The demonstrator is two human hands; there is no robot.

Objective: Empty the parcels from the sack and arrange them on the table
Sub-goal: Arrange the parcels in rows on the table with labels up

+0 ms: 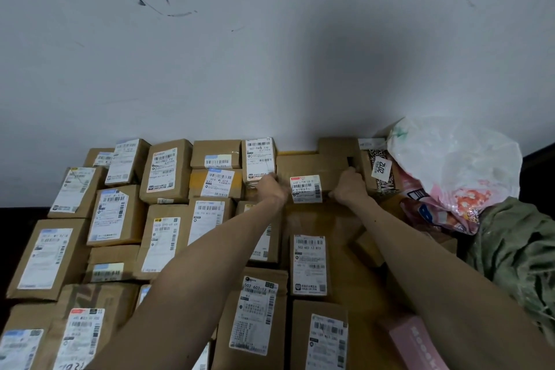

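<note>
Gripping the wide brown box (pixel 312 167) from both ends, the two hands were stretched far forward. The left hand (pixel 271 189) was closed on the left end of the box, with its fingers curled round the corner. The right hand (pixel 350 186) was closed on the right end, with its fingers hooked over the upper edge. Between the two hands a white label (pixel 305 188) with barcodes was stuck on the near side of the box. This box lay in the far row, beyond both hands, and its back side was against the pale wall (pixel 270 39).

Just to the left of the left hand stood a small box (pixel 259 159) with a large label on its front. Further to the left of this hand, and also nearer to the person around the left forearm, many brown parcels (pixel 117 216) lay close together in rows, most of them with a white label on top. Just to the right of the right hand stood a patterned box (pixel 387 186) with a tag (pixel 382 167) that read 2012. Further to the right was a white plastic bag (pixel 453 159), and below it, beside the right forearm, the green sack (pixel 516 249) lay crumpled. Near the right elbow a pink parcel (pixel 417 336) was partly in view
</note>
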